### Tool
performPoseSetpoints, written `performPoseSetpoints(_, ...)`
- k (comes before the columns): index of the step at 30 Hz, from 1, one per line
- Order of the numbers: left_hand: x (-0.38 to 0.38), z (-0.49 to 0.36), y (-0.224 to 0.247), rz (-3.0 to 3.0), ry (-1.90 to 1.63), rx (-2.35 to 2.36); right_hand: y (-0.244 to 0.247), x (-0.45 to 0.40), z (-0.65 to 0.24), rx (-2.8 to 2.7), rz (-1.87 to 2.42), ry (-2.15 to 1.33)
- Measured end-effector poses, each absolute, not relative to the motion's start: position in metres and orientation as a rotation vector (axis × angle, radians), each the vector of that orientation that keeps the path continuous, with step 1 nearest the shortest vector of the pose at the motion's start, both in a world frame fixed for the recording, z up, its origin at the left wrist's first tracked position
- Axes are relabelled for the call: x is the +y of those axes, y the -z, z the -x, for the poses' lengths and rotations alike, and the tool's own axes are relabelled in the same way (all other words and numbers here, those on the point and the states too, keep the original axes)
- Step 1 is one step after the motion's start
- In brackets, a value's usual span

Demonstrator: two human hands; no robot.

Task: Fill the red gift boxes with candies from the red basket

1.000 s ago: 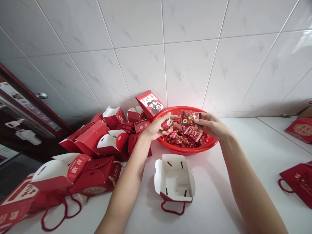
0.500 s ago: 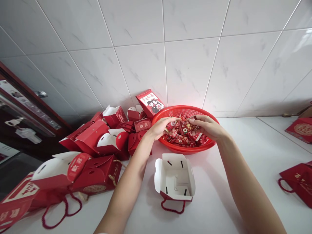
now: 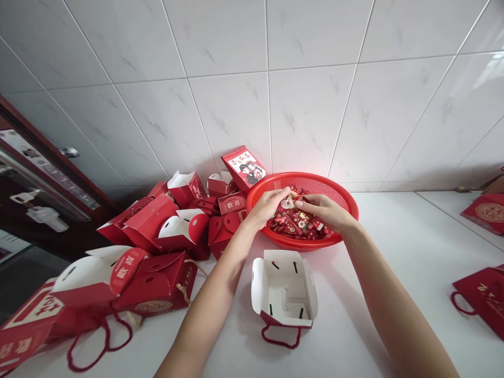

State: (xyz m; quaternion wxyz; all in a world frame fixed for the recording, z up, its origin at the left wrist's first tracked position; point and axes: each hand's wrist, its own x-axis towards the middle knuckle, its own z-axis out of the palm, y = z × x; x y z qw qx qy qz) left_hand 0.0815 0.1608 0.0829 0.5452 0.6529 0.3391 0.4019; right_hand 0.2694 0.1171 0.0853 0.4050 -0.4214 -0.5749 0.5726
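Observation:
Both hands are over a red plastic basket (image 3: 263, 233) heaped with red wrapped candies (image 3: 293, 223). My left hand (image 3: 268, 206) has its fingers closed on a small candy with a pale round label (image 3: 287, 202). Facing it, my right hand (image 3: 325, 211) pinches a dark red candy packet (image 3: 311, 198), partly hidden by its fingers. The two hands nearly meet above the heap. In front of the basket, between my forearms, stands an open gift box (image 3: 286, 286) with a white inside, dark slots and a dark red cord handle.
Several red gift boxes (image 3: 185, 231), some open, crowd the left side. A red box with a cartoon couple (image 3: 244, 167) leans by the tiled wall (image 3: 307, 115). More red boxes (image 3: 482, 296) stand at the right edge. A dark door with keys (image 3: 43, 215) is at far left.
My hands have come closer together over the basket. The packet with gold lettering, plainly visible in my right hand before, is now mostly covered by fingers. The open box stays put.

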Motion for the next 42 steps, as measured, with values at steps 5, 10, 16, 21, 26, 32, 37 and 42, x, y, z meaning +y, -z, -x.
performPoseSetpoints(5, 0.159, -0.085, -0.086, -1.593, -0.945, 0.732, -0.087, 0.114, -0.267, -1.46, 1.146, -1.427)
performPoseSetpoints(10, 0.159, -0.084, -0.086, -1.532, -0.933, 0.804, -0.087, 0.115, -0.267, -1.449, 1.155, -1.365)
performPoseSetpoints(16, 0.16, -0.074, -0.09, -1.551, -0.903, 0.862, -0.088, 0.116, -0.273, -1.399, 1.163, -1.256)
performPoseSetpoints(21, 0.151, -0.061, -0.104, -1.721, -0.821, 0.768, -0.096, 0.11, -0.28, -1.496, 1.083, -1.242)
performPoseSetpoints(26, 0.126, -0.045, -0.132, -1.812, -0.703, 0.619, -0.117, 0.092, -0.278, -1.65, 0.904, -1.26)
performPoseSetpoints(32, 0.1, -0.034, -0.152, -1.957, -0.642, 0.594, -0.136, 0.068, -0.26, -1.904, 0.781, -1.254)
performPoseSetpoints(37, 0.092, -0.027, -0.154, -2.02, -0.624, 0.73, -0.134, 0.063, -0.256, -1.959, 0.849, -1.265)
performPoseSetpoints(42, 0.083, -0.021, -0.157, -2.083, -0.529, 0.835, -0.138, 0.062, -0.258, -1.982, 0.907, -1.213)
